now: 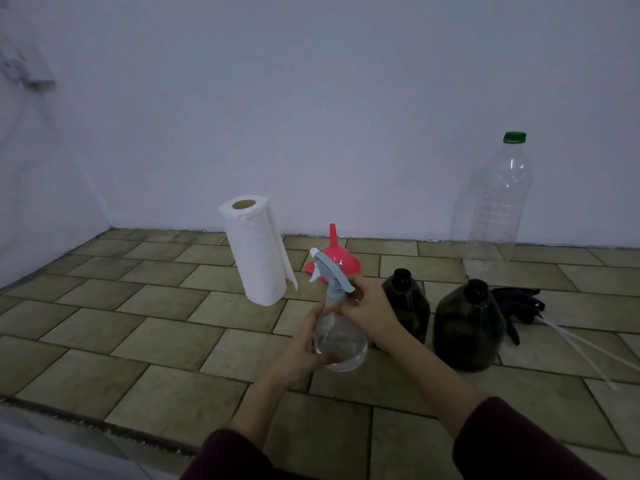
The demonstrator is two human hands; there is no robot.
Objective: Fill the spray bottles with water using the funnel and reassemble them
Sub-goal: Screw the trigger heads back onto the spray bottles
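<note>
**Collar in my fingers, a slick round bottle under my palm**

My right hand (363, 303) is curled round the collar of the blue-grey spray head (332, 275), pinching it where it meets the neck. My left hand (304, 344) wraps the far side of the clear spray bottle (341, 344), which I hold tilted above the tiled floor (166, 341), nozzle leaning away to the left. I judge I am turning the collar, though I cannot tell which way, nor how much water is inside.

The likeliest trouble is the bottle spinning in my left palm: its belly is smooth and round, and if it is wet my twist would turn the whole thing, not the thread. Held tilted, a loose head could also let water run out at the neck.

Just beside my right wrist stand two dark bottles, the smaller (407, 303) and the larger (469, 327), both open at the mouth. A careless elbow could knock them over. Their black spray heads (519, 306) lie behind, thin dip tubes (581, 344) trailing across the tiles, easy to snag.

The pink funnel (334, 261) rests mouth-down beyond the nozzle, near the paper towel roll (258, 251). The big clear bottle (491, 216) by the wall looks nearly empty, so water may run short.
</note>
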